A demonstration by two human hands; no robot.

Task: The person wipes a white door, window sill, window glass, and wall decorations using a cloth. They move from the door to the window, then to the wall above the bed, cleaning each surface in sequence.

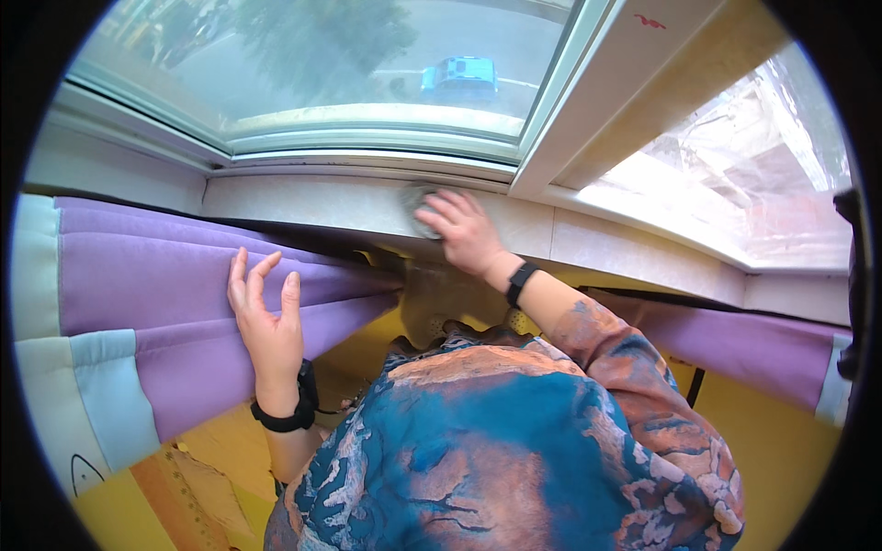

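My right hand [465, 231] is over the pale stone windowsill [296, 200], its fingers on a grey-green cloth or pad [419, 206]. Motion blurs that item, so its exact kind is unclear. The pad lies against the sill, below the window frame. In front of the purple curtain [151, 275] at the left, my left hand [265, 303] is raised with its fingers apart and nothing held. A dark strap circles each wrist.
Above the sill is a glass window [310, 69] in a white frame, with a blue car seen outside below. A second pane [744, 158] stands at the right. Another purple curtain [744, 351] hangs at the right, near a yellow wall [751, 441].
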